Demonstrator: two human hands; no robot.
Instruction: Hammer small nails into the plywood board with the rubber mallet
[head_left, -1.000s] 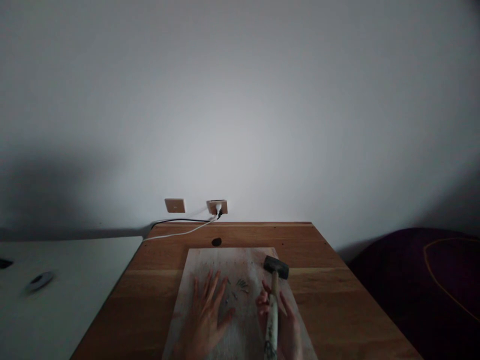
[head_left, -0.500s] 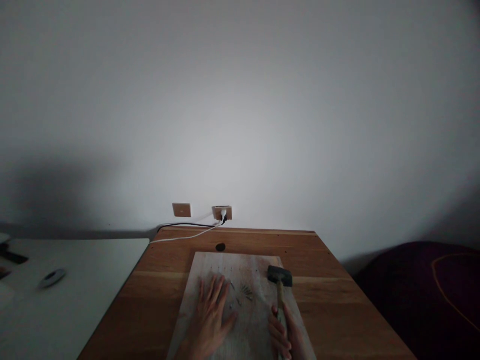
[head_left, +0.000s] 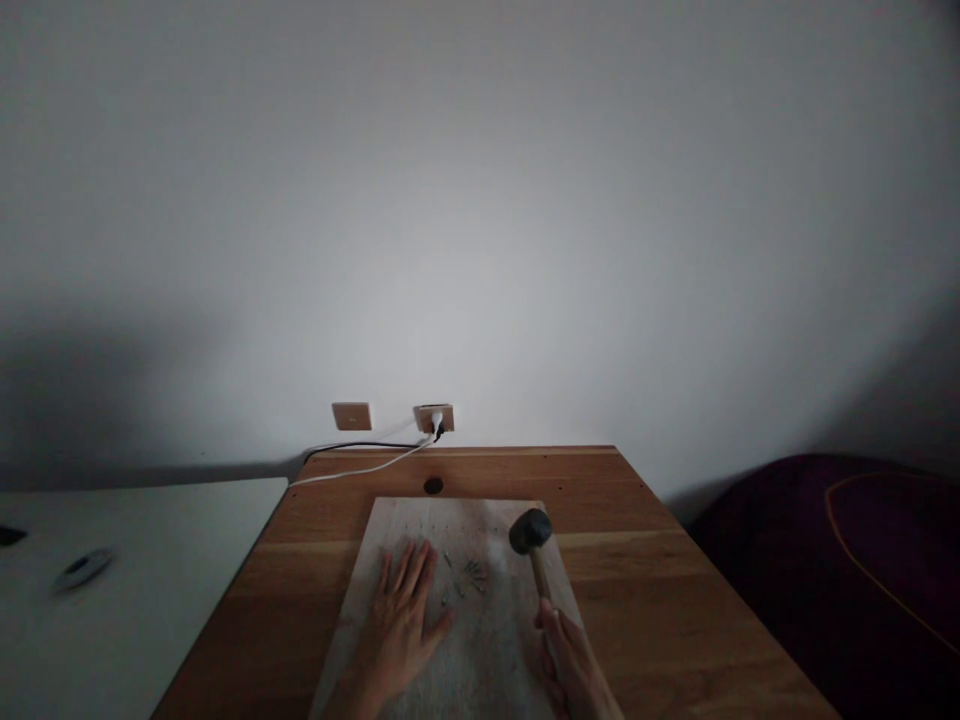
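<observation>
left hand: spread on board | right hand: grips mallet | nails, probably, lie between

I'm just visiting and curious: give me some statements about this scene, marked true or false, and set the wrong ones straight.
1. The right hand grips a mallet by its handle. True.
2. The left hand is clenched into a fist. False: it is open, fingers spread, over the pale board.
3. Small metal pieces lie on the board between the two hands. True.
4. The white plug is out of the wall socket. False: it is plugged in.
5. The board lies on a wooden table. True.
</observation>
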